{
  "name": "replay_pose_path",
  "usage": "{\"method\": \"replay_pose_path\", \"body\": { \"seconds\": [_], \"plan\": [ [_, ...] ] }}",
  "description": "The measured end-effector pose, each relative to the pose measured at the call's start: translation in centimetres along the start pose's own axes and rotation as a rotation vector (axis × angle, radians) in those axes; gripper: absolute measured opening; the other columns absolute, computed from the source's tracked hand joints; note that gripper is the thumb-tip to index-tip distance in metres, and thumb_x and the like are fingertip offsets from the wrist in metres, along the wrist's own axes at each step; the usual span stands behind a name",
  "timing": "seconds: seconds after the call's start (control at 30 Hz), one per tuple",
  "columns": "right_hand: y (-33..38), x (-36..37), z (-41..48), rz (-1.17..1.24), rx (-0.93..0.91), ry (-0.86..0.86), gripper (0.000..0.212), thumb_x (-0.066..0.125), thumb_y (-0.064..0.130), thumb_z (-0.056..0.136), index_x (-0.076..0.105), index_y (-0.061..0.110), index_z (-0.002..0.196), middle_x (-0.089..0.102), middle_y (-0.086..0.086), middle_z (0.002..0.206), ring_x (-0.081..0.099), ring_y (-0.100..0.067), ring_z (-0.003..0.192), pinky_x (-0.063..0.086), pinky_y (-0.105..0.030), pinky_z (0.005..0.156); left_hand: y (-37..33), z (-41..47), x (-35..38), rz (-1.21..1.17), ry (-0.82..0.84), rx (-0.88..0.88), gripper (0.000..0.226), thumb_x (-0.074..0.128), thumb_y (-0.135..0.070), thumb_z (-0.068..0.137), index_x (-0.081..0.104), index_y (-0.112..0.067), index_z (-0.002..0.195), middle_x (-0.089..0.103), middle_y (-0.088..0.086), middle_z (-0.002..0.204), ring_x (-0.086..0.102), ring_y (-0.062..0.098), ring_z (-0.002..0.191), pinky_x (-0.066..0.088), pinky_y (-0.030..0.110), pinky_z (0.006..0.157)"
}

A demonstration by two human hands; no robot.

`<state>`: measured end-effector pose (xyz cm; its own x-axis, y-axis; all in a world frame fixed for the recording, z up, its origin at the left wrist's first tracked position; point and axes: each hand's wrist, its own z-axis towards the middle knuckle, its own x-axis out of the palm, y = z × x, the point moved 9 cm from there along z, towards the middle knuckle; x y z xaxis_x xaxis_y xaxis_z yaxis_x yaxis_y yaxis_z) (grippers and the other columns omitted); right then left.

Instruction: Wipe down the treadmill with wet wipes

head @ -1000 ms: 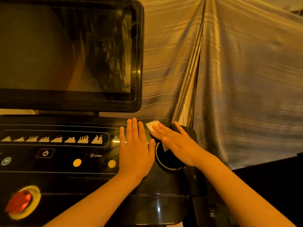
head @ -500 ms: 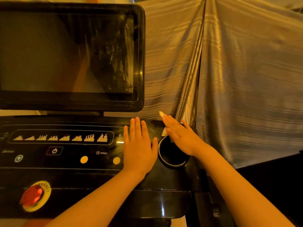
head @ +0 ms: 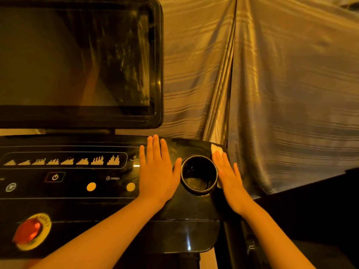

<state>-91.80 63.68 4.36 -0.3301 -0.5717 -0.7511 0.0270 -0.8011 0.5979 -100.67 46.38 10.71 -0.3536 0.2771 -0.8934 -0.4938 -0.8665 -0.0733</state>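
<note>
Head view finds us at the treadmill's console point(head: 77, 206), with the wipe point(head: 215, 148) at 3 o'clock from the cup holder point(head: 199, 173), on the console's narrow right shoulder. Our right hand point(head: 231, 183) lies flat on it, fingers point(head: 218, 158) straight and close together, pressing rather than pinching. We judge that a flat palm spreads the damp cloth over the curved black plastic and lets it slide around the ring. Only two bits of the wipe show: a pale end past the fingertips and a sliver at the palm's inner edge, against the ring. From those we read its long axis as running 6 to 12 o'clock under the hand, far end pointing toward the curtain point(head: 281, 84). Our left hand point(head: 157, 175) rests at 9 o'clock from the cup holder, fingers point(head: 155, 148) straight, slightly apart, holding nothing. It looks placed to steady us as we lean, and it stops just short of the nearest yellow button point(head: 130, 186). At 11 o'clock the screen point(head: 77, 61) shows streaks or reflections; we cannot tell which.
</note>
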Motion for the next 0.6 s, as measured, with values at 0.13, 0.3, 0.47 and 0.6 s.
{"method": "replay_pose_path", "body": {
  "seconds": [0.13, 0.3, 0.47, 0.6],
  "plan": [
    [-1.3, -0.6, 2.6, -0.002, 0.051, 0.011, 0.066, -0.003, 0.064, 0.092, -0.012, 0.035, 0.15, -0.02, 0.02, 0.156, -0.019, 0.005, 0.143, -0.02, -0.028, 0.115, 0.1, 0.0, 0.1, -0.007, 0.001, 0.001, 0.084, 0.006, -0.057, 0.091, 0.031, -0.002, 0.15, 0.024, 0.02, 0.158, 0.018, 0.033, 0.148, 0.018, 0.05, 0.12],
    [-3.8, -0.9, 2.7, 0.087, 0.195, -0.019, 0.06, 0.004, 0.054, 0.092, -0.017, 0.038, 0.145, -0.015, 0.022, 0.154, -0.01, 0.003, 0.145, -0.016, -0.03, 0.116, 0.2, 0.0, 0.3, 0.0, 0.008, -0.003, 0.083, 0.008, -0.057, 0.092, 0.033, -0.002, 0.149, 0.026, 0.02, 0.157, 0.02, 0.034, 0.147, 0.022, 0.052, 0.119],
    [-3.2, -0.1, -0.2, 0.153, 0.149, -0.09, 0.083, -0.003, 0.084, 0.077, -0.013, 0.038, 0.145, -0.009, 0.029, 0.15, -0.01, 0.021, 0.135, -0.015, -0.018, 0.113, 0.0, 0.1, 0.4, 0.011, 0.017, 0.001, 0.084, 0.008, -0.058, 0.092, 0.033, -0.002, 0.148, 0.028, 0.021, 0.156, 0.021, 0.035, 0.147, 0.024, 0.053, 0.117],
    [-3.2, -0.4, 1.9, 0.074, 0.13, -0.059, 0.074, 0.004, 0.066, 0.086, -0.015, 0.033, 0.15, -0.007, 0.013, 0.161, -0.007, 0.001, 0.146, -0.012, -0.032, 0.119, 0.0, 0.0, 0.3, 0.025, 0.026, 0.004, 0.085, 0.007, -0.059, 0.092, 0.032, -0.001, 0.148, 0.027, 0.021, 0.156, 0.021, 0.036, 0.147, 0.024, 0.053, 0.117]
  ]
}}
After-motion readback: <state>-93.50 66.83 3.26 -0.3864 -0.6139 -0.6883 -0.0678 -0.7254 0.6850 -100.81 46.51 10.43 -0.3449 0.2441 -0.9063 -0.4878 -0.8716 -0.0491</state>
